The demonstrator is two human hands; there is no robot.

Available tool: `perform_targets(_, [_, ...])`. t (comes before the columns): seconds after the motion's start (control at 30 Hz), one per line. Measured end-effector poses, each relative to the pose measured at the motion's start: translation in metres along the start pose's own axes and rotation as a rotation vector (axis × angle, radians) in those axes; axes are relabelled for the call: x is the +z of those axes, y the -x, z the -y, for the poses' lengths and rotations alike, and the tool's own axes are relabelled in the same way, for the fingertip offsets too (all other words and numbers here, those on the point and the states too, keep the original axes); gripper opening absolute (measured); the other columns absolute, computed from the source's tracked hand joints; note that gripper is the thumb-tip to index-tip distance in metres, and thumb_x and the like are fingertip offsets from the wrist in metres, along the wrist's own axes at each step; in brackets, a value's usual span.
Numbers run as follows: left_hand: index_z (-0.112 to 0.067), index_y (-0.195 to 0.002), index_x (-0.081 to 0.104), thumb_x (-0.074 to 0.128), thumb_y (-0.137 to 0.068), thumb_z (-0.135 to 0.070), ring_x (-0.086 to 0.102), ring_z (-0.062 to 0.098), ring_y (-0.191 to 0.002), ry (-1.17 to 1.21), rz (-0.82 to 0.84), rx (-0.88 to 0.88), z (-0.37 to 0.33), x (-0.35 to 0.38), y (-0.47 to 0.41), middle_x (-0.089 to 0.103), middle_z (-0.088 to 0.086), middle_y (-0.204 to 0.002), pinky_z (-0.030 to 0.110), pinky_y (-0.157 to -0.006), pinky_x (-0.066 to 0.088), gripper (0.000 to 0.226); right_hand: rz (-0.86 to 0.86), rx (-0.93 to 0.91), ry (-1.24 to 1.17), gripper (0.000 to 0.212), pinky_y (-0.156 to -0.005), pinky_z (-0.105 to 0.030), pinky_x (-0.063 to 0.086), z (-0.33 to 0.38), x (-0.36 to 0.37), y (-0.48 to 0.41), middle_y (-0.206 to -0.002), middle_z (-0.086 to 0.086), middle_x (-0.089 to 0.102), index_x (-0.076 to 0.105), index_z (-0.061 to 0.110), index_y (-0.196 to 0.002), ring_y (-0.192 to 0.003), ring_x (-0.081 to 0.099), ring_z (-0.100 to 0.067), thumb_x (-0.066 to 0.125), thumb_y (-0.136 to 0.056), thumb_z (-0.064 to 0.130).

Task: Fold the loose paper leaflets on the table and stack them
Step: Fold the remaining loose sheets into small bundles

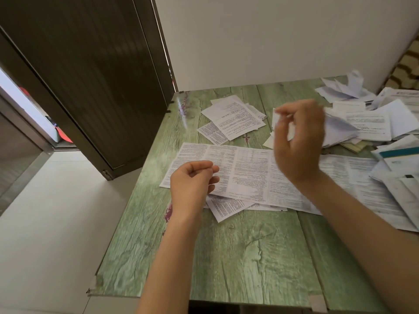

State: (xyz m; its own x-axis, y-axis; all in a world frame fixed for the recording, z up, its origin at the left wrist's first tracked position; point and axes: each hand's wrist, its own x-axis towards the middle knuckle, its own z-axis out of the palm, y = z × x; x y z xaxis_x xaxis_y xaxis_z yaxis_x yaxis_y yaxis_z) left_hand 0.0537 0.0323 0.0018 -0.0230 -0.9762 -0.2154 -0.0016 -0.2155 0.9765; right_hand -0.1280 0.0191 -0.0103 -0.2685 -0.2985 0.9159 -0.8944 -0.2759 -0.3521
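Your left hand (192, 180) hovers over the left end of the long unfolded leaflet (244, 171) mid-table (226, 257), fingers loosely curled, holding nothing. Right hand (299, 141) raised and blurred: can't tell its grip. Small leaflet stack (233, 118) near the far edge, loose pile (371, 123) at the far right corner.

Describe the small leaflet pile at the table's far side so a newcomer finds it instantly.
Start at the green wood-grain table and look to its far edge, by the white wall. Just beyond the long unfolded leaflet lying across the middle sits the small leaflet pile. Unlike the sprawling heap on the right, it is compact and lies apart, to the left of that heap.
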Motion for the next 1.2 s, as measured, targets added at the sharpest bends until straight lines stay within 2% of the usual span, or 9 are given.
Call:
perform_targets(0.17, [-0.009, -0.087, 0.064, 0.054, -0.087, 0.006, 0.063, 0.007, -0.059, 0.012, 0.000, -0.007, 0.000, -0.002, 0.000, 0.071, 0.002, -0.079, 0.017, -0.057, 0.051, 0.017, 0.637, -0.007, -0.053, 0.026, -0.096, -0.025, 0.036, 0.028, 0.021, 0.035, -0.109, -0.013, 0.059, 0.060, 0.002, -0.110, -0.107, 0.049, -0.021, 0.051, -0.085, 0.005])
perform_targets(0.27, [-0.009, -0.088, 0.064, 0.054, -0.088, 0.005, 0.063, 0.007, -0.060, 0.022, 0.007, 0.004, -0.003, -0.003, -0.001, 0.071, 0.002, -0.080, 0.017, -0.057, 0.052, 0.017, 0.960, 0.147, 0.083, 0.047, -0.115, -0.036, 0.017, 0.025, 0.038, 0.028, -0.152, -0.013, 0.028, 0.037, 0.017, -0.143, -0.140, 0.022, -0.027, 0.045, -0.097, 0.027])
perform_targets(0.4, [-0.010, -0.088, 0.064, 0.054, -0.088, 0.004, 0.063, 0.007, -0.061, 0.021, 0.001, -0.005, -0.004, -0.003, -0.002, 0.071, 0.002, -0.081, 0.016, -0.057, 0.051, 0.017, 1.123, 0.294, 0.223, 0.069, -0.118, -0.040, 0.006, 0.008, 0.076, 0.010, -0.159, -0.012, 0.002, 0.009, 0.023, -0.151, -0.146, -0.001, -0.029, 0.044, -0.096, 0.044])
perform_targets(0.57, [-0.009, -0.090, 0.064, 0.055, -0.088, 0.004, 0.064, 0.008, -0.062, 0.031, 0.002, -0.008, -0.003, -0.002, -0.003, 0.072, 0.002, -0.083, 0.016, -0.057, 0.052, 0.016, 1.091, 0.471, 0.433, 0.094, -0.115, -0.042, 0.014, -0.003, 0.108, 0.006, -0.155, -0.021, 0.015, 0.006, 0.002, -0.149, -0.143, 0.017, -0.033, 0.046, -0.088, 0.063])
perform_targets(0.7, [-0.008, -0.090, 0.064, 0.054, -0.088, 0.004, 0.063, 0.007, -0.062, 0.039, -0.001, -0.007, -0.004, -0.003, -0.007, 0.072, 0.003, -0.084, 0.015, -0.056, 0.052, 0.016, 1.022, 0.248, 0.607, 0.041, -0.090, -0.036, 0.037, 0.006, 0.109, 0.001, -0.129, -0.018, 0.053, 0.039, 0.003, -0.132, -0.117, 0.049, -0.032, 0.041, -0.099, 0.027])
perform_targets(0.83, [-0.010, -0.092, 0.064, 0.056, -0.089, 0.002, 0.064, 0.007, -0.063, 0.061, -0.013, -0.012, -0.007, -0.005, -0.008, 0.072, 0.003, -0.085, 0.015, -0.057, 0.053, 0.014, 0.964, 0.184, 0.547, 0.029, -0.068, -0.032, 0.036, 0.011, 0.097, -0.011, -0.110, -0.013, 0.062, 0.050, 0.003, -0.118, -0.098, 0.059, -0.030, 0.041, -0.092, -0.002])
perform_targets(1.03, [-0.013, -0.126, 0.051, 0.065, -0.087, -0.027, 0.064, 0.014, -0.094, 0.143, -0.017, -0.015, -0.009, -0.010, -0.012, 0.063, 0.003, -0.113, 0.034, -0.090, 0.053, 0.044, 0.674, 0.528, -0.279, 0.031, -0.057, -0.023, 0.034, 0.054, 0.040, -0.022, -0.067, -0.003, 0.052, 0.053, 0.013, -0.070, -0.058, 0.046, -0.016, 0.043, -0.100, 0.014])
perform_targets(1.13, [-0.015, -0.125, 0.053, 0.066, -0.080, -0.039, 0.068, 0.016, -0.093, 0.255, 0.043, -0.020, -0.012, -0.012, -0.012, 0.067, -0.001, -0.114, 0.035, -0.089, 0.053, 0.053, 0.706, 0.907, -0.720, 0.018, -0.072, -0.031, 0.055, 0.075, 0.010, -0.016, -0.092, -0.016, 0.069, 0.063, 0.007, -0.089, -0.081, 0.066, -0.029, 0.049, -0.098, 0.012])
perform_targets(1.2, [-0.021, -0.111, 0.062, 0.063, -0.083, -0.031, 0.069, 0.015, -0.094, 0.339, 0.052, 0.026, -0.012, -0.013, -0.011, 0.072, -0.005, -0.103, 0.036, -0.084, 0.055, 0.030, 0.749, 1.075, -0.880, 0.015, -0.078, -0.036, 0.058, 0.075, -0.001, -0.006, -0.098, -0.012, 0.072, 0.064, 0.009, -0.097, -0.090, 0.069, -0.025, 0.049, -0.096, 0.008])
